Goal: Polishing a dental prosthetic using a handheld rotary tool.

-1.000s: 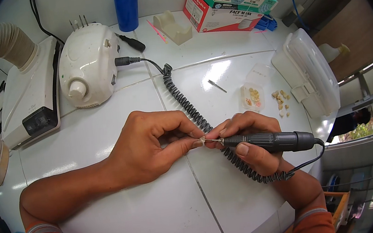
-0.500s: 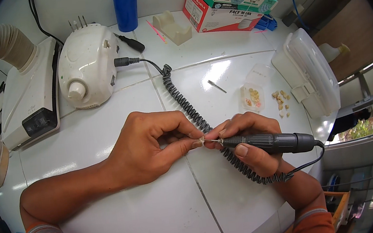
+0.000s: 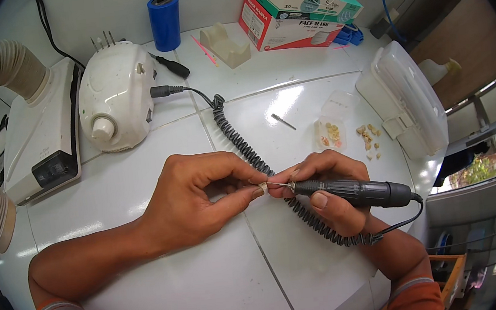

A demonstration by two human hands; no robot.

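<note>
Between the thumb and index finger of my left hand point(image 3: 203, 187) is a small cream tooth-like piece point(image 3: 263, 187), mostly covered by the fingertips. My right hand point(image 3: 334, 188) is wrapped round a black rotary handpiece point(image 3: 359, 192), held like a pen. Its thin metal bit point(image 3: 280, 184) points left, with the tip at or very close to the piece; contact is too small to make out. The fingertips of both hands nearly meet. From the handpiece, a black coiled cord point(image 3: 237, 138) runs behind the hands to a white control box point(image 3: 116, 99) with a knob.
A small clear box point(image 3: 331, 134) with cream pieces stands beyond my right hand, beside several loose pieces point(image 3: 368, 135). A loose metal bit point(image 3: 284, 121) lies nearby. A white machine with a hose point(image 3: 43, 129) stands left, a lidded plastic case point(image 3: 404, 100) right, mask boxes point(image 3: 299, 17) behind.
The view has shifted slightly, so the far objects sit a little lower and more to the left. Both hands keep their holds, with the bit and piece slightly farther left in the picture.
</note>
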